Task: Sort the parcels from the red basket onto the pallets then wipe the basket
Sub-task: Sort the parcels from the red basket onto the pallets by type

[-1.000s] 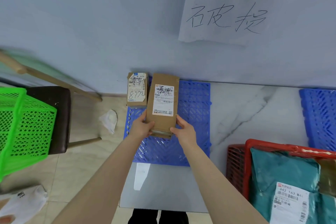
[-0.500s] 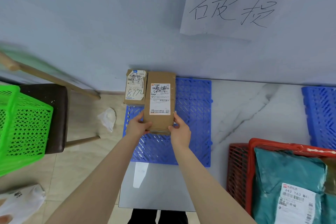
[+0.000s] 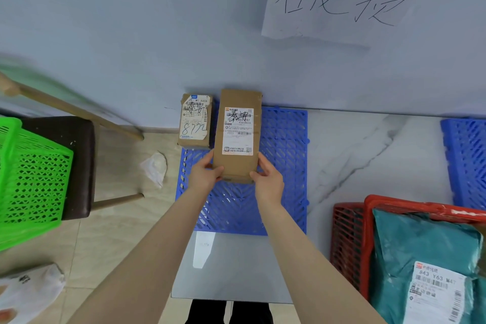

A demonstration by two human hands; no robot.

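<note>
Hands out front, arms nearly straight: your left hand (image 3: 203,175) and right hand (image 3: 268,181) clamp the near corners of the tall cardboard parcel (image 3: 238,137), one per side. It's over the blue pallet (image 3: 284,166), far end at the wall, just beside a smaller box (image 3: 196,119). Pallet's on a marble-look table (image 3: 355,155). Red basket (image 3: 347,239) with teal bags (image 3: 420,244) is on your right, and a green basket (image 3: 31,179) sits on a chair (image 3: 76,155) to the left.

The left forearm (image 3: 152,252) and right forearm (image 3: 302,258) are bare up to the frame's lower edge, and the left hand (image 3: 203,175) and right hand (image 3: 268,181) are bare too. Low down, black trousers (image 3: 207,313) show on two legs, with a narrow gap between them
</note>
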